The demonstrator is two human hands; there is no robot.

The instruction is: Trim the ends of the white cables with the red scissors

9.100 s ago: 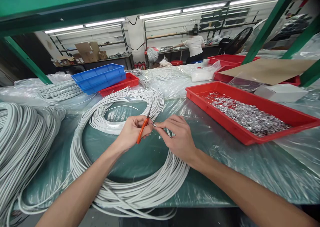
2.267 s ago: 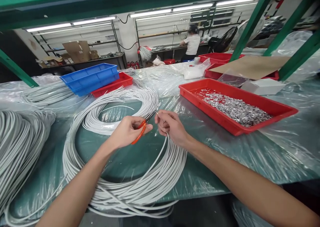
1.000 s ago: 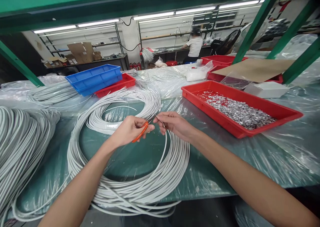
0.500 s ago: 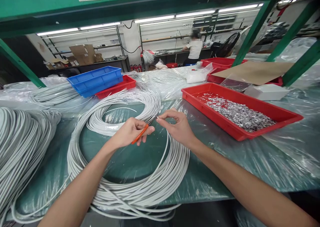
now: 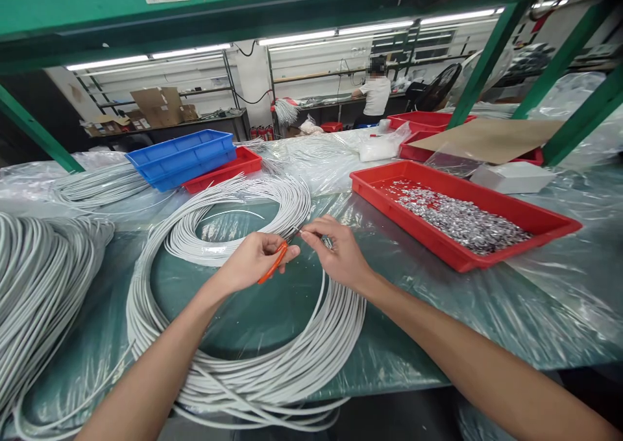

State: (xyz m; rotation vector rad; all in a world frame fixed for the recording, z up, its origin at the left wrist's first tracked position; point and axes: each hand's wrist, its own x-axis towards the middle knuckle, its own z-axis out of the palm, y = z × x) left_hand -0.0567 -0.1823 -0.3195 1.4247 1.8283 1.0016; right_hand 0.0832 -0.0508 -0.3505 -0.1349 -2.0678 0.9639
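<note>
Now, above the cable coil [image 5: 333, 340] on the desk [image 5: 413, 344], the left hand [image 5: 250, 259] grips an orange-handled tool [image 5: 273, 264], its tip beside the right hand [image 5: 338, 251], which pinches a pale cable [image 5: 320, 296] rising from the coil.

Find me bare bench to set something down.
Free: plastic-covered green bench between the long red plastic tray and right forearm; also the large round white cable coil's open middle. Crowded: left, thick grey-white cable bundle; back right, flat brown sheet and white box.
</note>
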